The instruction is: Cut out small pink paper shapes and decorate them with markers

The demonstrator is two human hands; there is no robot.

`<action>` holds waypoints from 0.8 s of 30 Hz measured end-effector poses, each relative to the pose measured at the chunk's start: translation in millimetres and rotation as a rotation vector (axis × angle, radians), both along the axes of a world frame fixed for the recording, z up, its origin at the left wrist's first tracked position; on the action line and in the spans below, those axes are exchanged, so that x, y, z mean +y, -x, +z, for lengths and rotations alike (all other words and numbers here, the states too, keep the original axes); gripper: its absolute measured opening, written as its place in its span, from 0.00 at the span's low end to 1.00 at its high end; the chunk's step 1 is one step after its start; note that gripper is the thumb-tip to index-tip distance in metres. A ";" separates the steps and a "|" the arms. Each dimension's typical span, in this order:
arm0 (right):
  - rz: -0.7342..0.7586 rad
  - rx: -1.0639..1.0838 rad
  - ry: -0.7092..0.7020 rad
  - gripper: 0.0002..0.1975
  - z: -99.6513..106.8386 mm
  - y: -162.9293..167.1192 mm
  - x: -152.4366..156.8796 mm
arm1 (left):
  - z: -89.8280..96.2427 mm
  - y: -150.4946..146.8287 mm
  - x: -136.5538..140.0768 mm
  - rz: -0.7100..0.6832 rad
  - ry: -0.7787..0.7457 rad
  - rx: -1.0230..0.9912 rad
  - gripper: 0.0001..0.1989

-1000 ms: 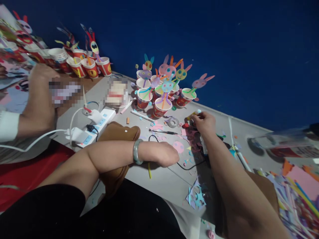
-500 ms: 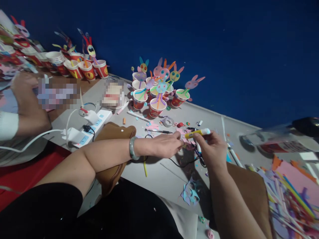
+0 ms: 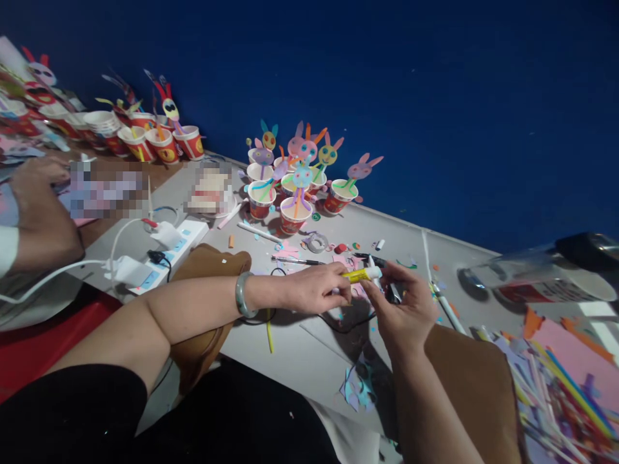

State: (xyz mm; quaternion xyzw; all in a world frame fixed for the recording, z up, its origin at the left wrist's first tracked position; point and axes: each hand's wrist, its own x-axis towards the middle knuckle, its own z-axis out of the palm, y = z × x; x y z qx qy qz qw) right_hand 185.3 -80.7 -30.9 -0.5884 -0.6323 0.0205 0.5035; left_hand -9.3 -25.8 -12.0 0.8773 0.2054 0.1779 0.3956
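Observation:
A small yellow tube with a white cap [image 3: 358,276] lies level between my two hands, above the table. My left hand [image 3: 314,288], with a bangle on its wrist, has closed fingers at the tube's yellow end. At the white end is my right hand [image 3: 406,306], its thumb and fingers pinching the tube. Below them lie a black pen [image 3: 297,261], pink paper scraps and a dark cable, partly covered by my hands. Just behind is a roll of clear tape [image 3: 318,243].
Paper cups with rabbit-faced figures [image 3: 296,216] stand at the back. Leftward are a power strip [image 3: 178,248] with plugs and another person's arm [image 3: 41,212]. To the right are a clear bottle [image 3: 532,270] and a pile of coloured paper and sticks [image 3: 570,380].
The tube has shifted left and come up against my left hand's fingers. My right hand has moved left with it. The whole view has shifted slightly.

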 end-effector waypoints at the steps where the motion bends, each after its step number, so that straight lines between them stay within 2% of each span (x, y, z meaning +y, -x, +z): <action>1: -0.031 -0.059 -0.073 0.19 1.7 -0.3 -1.1 | 0.4 0.5 -0.5 0.006 -0.005 0.016 0.06; 3: -0.058 -0.164 -0.193 0.15 5.2 -0.1 -3.5 | 0.0 1.3 -1.4 0.014 -0.016 0.049 0.07; 6: -0.069 -0.285 -0.272 0.08 9.4 1.0 -6.3 | -2.7 2.0 -2.2 0.015 -0.034 0.070 0.07; 14: -0.083 -0.363 -0.235 0.01 8.2 0.7 -7.4 | -4.4 2.1 -3.2 0.011 -0.036 0.060 0.08; 20: -0.087 -0.290 -0.196 0.03 7.9 -2.4 -5.5 | 2.0 1.4 -4.1 0.021 -0.011 0.072 0.07; 24: -0.157 -0.201 -0.113 0.06 11.6 -10.0 -4.7 | 2.4 0.4 -3.5 0.038 0.016 0.059 0.06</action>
